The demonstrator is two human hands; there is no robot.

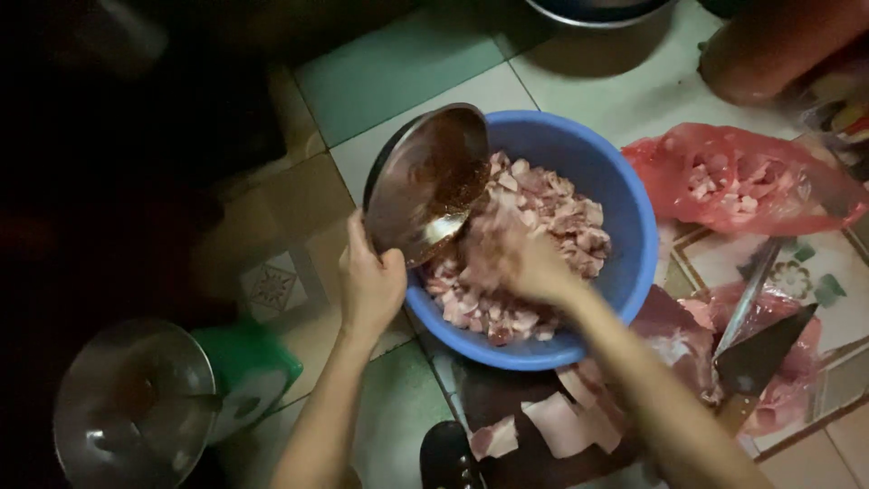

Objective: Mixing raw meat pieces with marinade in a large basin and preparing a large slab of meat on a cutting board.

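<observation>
Left hand [369, 282], at the centre of the frame, is clamped on the rim of a tilted metal bowl [421, 186], fingers curled over the near edge. That bowl leans over the left side of a blue basin [634, 226], its inside coated with a reddish-brown seasoning that runs down towards the lowest lip. Right hand [511, 258] is blurred with motion and sits down inside the basin among the cut pieces of raw meat [557, 213]; whether its fingers are spread or closed I cannot tell, though a shiny spoon-like edge shows just to its left, under the tilted bowl.

The basin stands on a tiled floor [398, 63], in the middle of the frame, heaped with pale pink meat cubes. To its right, in the upper right, lies a red plastic bag [670, 158] with more pieces showing through it. Below that, at the right edge, a dark cleaver [756, 358] rests on a slab of meat. Along the bottom, just beside the basin, pale strips of meat [561, 421] lie on a dark cutting board [493, 394]. In the lower left stands another metal bowl [127, 407], with a green object [249, 358] touching its right side. A dark pot [597, 11] sits at the top edge.
</observation>
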